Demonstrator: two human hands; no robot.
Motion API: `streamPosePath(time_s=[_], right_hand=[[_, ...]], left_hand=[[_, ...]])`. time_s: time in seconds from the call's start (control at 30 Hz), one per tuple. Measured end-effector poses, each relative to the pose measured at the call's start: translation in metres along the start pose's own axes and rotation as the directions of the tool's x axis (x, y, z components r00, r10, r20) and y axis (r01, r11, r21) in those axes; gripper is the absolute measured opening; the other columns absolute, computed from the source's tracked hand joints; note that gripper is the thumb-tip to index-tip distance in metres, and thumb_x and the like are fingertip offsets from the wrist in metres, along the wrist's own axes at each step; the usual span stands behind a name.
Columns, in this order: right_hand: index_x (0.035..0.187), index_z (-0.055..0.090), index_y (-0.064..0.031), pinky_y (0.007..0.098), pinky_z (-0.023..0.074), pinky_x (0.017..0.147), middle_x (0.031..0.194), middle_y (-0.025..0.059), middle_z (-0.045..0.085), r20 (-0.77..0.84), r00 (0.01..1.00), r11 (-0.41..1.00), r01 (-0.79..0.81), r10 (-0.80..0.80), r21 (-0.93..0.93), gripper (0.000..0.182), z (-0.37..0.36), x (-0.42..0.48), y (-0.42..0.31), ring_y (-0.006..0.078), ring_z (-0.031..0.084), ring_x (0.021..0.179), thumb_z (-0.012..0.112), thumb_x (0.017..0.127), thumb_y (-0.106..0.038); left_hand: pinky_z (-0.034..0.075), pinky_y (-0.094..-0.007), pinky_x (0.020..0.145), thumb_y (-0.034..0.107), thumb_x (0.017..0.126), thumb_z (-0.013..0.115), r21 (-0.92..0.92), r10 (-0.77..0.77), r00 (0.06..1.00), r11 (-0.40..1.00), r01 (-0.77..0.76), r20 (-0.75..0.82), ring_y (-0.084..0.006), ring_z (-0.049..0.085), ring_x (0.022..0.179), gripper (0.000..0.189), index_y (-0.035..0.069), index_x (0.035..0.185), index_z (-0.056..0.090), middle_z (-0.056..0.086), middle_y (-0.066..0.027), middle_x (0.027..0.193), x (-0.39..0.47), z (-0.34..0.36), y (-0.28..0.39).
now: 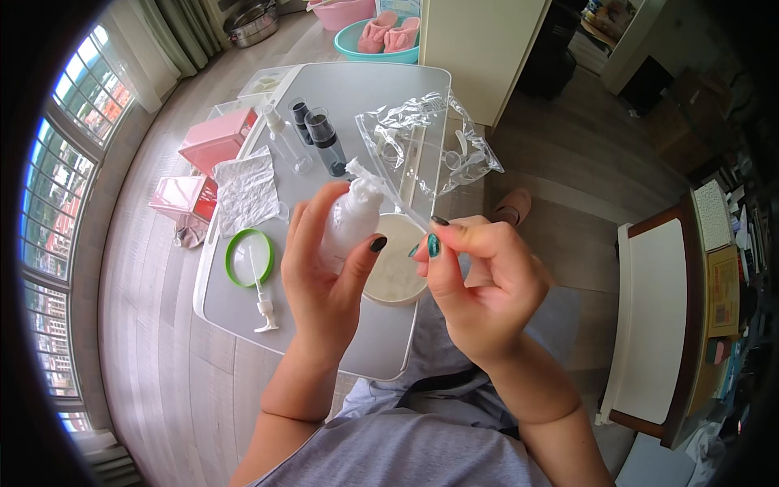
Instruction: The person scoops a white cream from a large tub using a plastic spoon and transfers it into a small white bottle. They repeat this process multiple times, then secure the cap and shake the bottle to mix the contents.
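My left hand (322, 280) is wrapped around a small translucent plastic bottle (348, 224), held up and tilted slightly. White cream or foam (367, 184) is heaped over the bottle's mouth. Between the thumb and fingers of my right hand (487, 286) is a thin pale stick or spatula (406, 206), its far end at the white heap. Below the hands sits a round pale tub (398, 292), partly hidden by them. A white pump head (266, 309) lies to the left, its tube resting across a green-rimmed round lid (271, 248).
On the grey folding table (377, 347) stand a clear spray bottle (292, 149) and two dark bottles (327, 143). A clear plastic bag (426, 146) hangs over the right edge. Crumpled white tissue (246, 189) and pink boxes (216, 140) are at left. A foot (514, 204) shows beyond the table.
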State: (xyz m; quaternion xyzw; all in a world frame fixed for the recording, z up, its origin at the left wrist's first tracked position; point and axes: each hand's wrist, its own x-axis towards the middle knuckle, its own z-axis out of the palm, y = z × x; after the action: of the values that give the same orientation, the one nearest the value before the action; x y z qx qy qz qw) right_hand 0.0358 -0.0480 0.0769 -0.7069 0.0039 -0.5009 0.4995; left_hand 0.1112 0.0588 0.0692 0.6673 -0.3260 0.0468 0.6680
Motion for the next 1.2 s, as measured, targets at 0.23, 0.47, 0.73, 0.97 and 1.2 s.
streamPosePath(time_s=[0.23, 0.47, 0.73, 0.97, 1.2], right_hand=[[0.077, 0.054, 0.0013, 0.0266, 0.0434, 0.046, 0.067, 0.0099, 0.056, 0.118, 0.927, 0.896, 0.375, -0.356, -0.239, 0.020, -0.003, 0.006, 0.002, 0.0199, 0.054, 0.053, 0.062, 0.060, 0.008], [0.077, 0.054, 0.0020, 0.0266, 0.0429, 0.046, 0.067, 0.0100, 0.055, 0.204, 0.882, 0.835, 0.469, -0.425, -0.287, 0.020, -0.012, 0.000, 0.006, 0.0197, 0.053, 0.053, 0.062, 0.060, 0.009], [0.079, 0.057, 0.0026, 0.0214, 0.0440, 0.054, 0.067, 0.0102, 0.058, 0.067, 0.994, 0.974, -0.064, 0.081, -0.219, 0.014, -0.039, -0.001, 0.011, 0.0144, 0.057, 0.058, 0.055, 0.067, 0.011], [0.076, 0.058, 0.0030, 0.0197, 0.0406, 0.052, 0.069, 0.0058, 0.053, 0.301, 0.949, 0.899, 0.045, 0.098, -0.435, 0.012, -0.038, 0.010, 0.011, 0.0097, 0.050, 0.059, 0.054, 0.069, 0.011], [0.074, 0.058, -0.0025, 0.0223, 0.0355, 0.050, 0.064, 0.0043, 0.053, 0.301, 0.946, 0.901, 0.025, 0.118, -0.432, 0.011, -0.027, 0.007, 0.004, 0.0125, 0.051, 0.051, 0.059, 0.067, 0.006]], left_hand=[[0.038, -0.0222, 0.075, 0.004, 0.072, 0.062, -0.104, -0.077, 0.997, 0.991, 0.078, 0.014, -0.0133, 0.047, 0.085, 0.042, -0.003, 0.110, 0.045, 0.047, -0.0073, 0.093, -0.002, -0.001, -0.002], [0.039, -0.0216, 0.075, 0.012, 0.077, 0.060, -0.201, -0.139, 0.989, 0.969, 0.146, 0.046, -0.0110, 0.048, 0.086, 0.042, -0.004, 0.112, 0.044, 0.052, -0.0060, 0.096, 0.000, -0.003, -0.002], [0.038, -0.0273, 0.081, 0.019, 0.077, 0.060, -0.131, -0.184, 0.981, 0.976, 0.175, -0.060, -0.0161, 0.053, 0.089, 0.053, -0.005, 0.119, 0.038, 0.055, -0.0108, 0.096, 0.000, -0.017, -0.017], [0.039, -0.0219, 0.077, 0.013, 0.077, 0.060, -0.252, -0.172, 0.981, 0.957, 0.144, -0.092, -0.0110, 0.050, 0.089, 0.049, -0.004, 0.119, 0.039, 0.053, -0.0080, 0.102, -0.011, -0.032, -0.022], [0.038, -0.0278, 0.083, 0.017, 0.077, 0.060, -0.364, -0.273, 0.958, 0.904, 0.225, -0.086, -0.0159, 0.052, 0.093, 0.054, -0.002, 0.121, 0.036, 0.054, -0.0094, 0.101, -0.028, -0.049, -0.032]])
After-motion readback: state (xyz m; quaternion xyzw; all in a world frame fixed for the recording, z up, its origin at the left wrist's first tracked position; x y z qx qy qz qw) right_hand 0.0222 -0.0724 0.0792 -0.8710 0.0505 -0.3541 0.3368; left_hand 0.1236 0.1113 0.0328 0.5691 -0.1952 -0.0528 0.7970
